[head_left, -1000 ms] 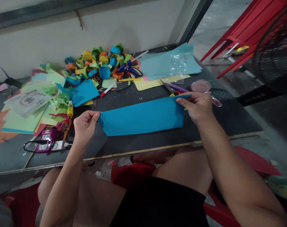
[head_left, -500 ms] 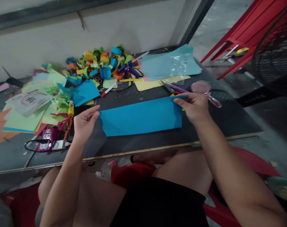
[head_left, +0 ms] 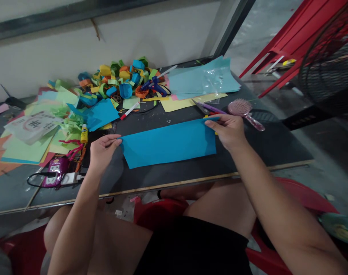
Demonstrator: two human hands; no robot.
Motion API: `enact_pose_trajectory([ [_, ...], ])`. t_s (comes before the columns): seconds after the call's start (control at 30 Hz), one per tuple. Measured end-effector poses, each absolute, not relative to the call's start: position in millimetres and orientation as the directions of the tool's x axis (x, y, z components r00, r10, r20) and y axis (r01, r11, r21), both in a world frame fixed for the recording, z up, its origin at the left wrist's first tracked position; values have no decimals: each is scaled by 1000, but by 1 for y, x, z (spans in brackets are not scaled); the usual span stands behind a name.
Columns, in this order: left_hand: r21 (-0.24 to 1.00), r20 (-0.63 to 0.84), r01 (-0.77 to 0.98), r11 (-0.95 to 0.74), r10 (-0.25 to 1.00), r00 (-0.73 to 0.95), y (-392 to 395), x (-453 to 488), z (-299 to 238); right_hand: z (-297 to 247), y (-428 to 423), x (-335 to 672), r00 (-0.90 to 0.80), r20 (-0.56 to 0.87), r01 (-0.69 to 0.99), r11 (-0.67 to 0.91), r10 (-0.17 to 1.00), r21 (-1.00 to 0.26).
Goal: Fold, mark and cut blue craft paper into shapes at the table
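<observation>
A long sheet of blue paper [head_left: 169, 143] is stretched between my two hands, held above the dark table [head_left: 162, 179]. My left hand [head_left: 105, 151] pinches its upper left corner between thumb and fingers. At the upper right corner, my right hand [head_left: 229, 130] grips it with the thumb on top and the fingers behind. Part of the scissors [head_left: 209, 107] shows just beyond the paper near my right hand. A pink hairbrush [head_left: 242, 110] lies to the right of that hand, and a yellow glue stick [head_left: 83, 133] is close to my left hand.
Folded coloured paper pieces [head_left: 116, 82] are heaped at the back, beside a blue glue gun [head_left: 156, 87]. Light blue sheets [head_left: 199, 78] lie back right. Coloured papers and a plastic box [head_left: 33, 126] cover the left. A purple device [head_left: 56, 170] with cables sits front left; a fan [head_left: 328, 68] stands right.
My left hand's fingers have closed more tightly on the paper's corner. My right hand and the sheet have shifted slightly left in the view, along with the whole scene.
</observation>
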State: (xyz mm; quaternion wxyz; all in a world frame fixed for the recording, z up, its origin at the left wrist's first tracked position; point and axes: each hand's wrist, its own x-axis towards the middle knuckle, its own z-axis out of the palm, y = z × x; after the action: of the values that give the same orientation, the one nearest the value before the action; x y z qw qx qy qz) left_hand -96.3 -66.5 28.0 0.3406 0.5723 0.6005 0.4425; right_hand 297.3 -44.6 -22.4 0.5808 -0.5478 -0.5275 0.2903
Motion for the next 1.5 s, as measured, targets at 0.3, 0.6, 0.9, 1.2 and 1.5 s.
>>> enact_pose_trajectory([
  [0.3,947,148,311,-81,968,-200,-71,-90,29,-20,-46,295,290,338,210,285,895,-935],
  [0.6,816,495,385,-432,865,-80,-57,-101,52,28,-30,291,132,588,235,551,798,-801],
  [0.9,-191,817,631,-752,234,527,-47,-124,41,35,-32,331,-78,973,704,703,219,-102],
  [1.2,-238,246,617,-750,568,786,-35,-106,16,-37,-56,341,-474,575,685,690,667,-236],
  [1.5,75,264,781,-620,767,584,-20,-83,5,-44,-57,338,-465,469,655,648,751,-389],
])
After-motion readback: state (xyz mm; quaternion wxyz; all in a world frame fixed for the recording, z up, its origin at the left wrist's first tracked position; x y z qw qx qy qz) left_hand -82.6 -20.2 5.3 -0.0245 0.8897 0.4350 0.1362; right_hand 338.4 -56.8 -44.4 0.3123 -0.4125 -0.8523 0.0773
